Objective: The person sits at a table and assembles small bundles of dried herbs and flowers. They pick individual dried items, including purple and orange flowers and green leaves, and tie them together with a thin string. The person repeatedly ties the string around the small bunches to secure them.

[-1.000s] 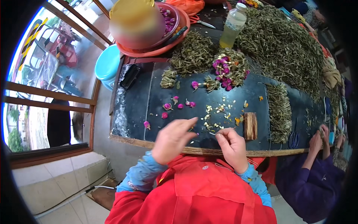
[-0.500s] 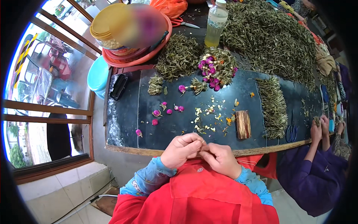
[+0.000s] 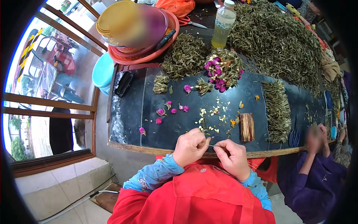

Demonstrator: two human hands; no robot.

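Note:
Both hands are raised in front of the apron at the table's near edge. My left hand [image 3: 191, 147] is closed, its thumb and fingertips pinching a pale thread [image 3: 212, 145]. The other end of that short stretch is pinched by my right hand [image 3: 234, 156]. Whatever else the left fingers may hold is hidden. Just beyond the hands lie scattered small white buds [image 3: 202, 112], orange petals [image 3: 234, 122] and a short wooden block [image 3: 247, 127]. Purple globe flowers [image 3: 161, 112] are spread further left. A tied bundle of dried leaves [image 3: 204, 86] sits behind the buds.
A flower-topped leaf bundle [image 3: 223, 71] and a liquid-filled bottle [image 3: 223, 24] stand at the back. Dried leaves [image 3: 274, 44] heap at far right, a leaf row [image 3: 276, 112] nearer. Stacked basins [image 3: 141, 58] are back left. Blue scissors [image 3: 294, 137] lie near a co-worker's hands [image 3: 317, 138].
My hands have moved slightly right and drawn apart, so the thread between them now shows. The view has shifted a little. The co-worker's hands at the right have moved lower and nearer.

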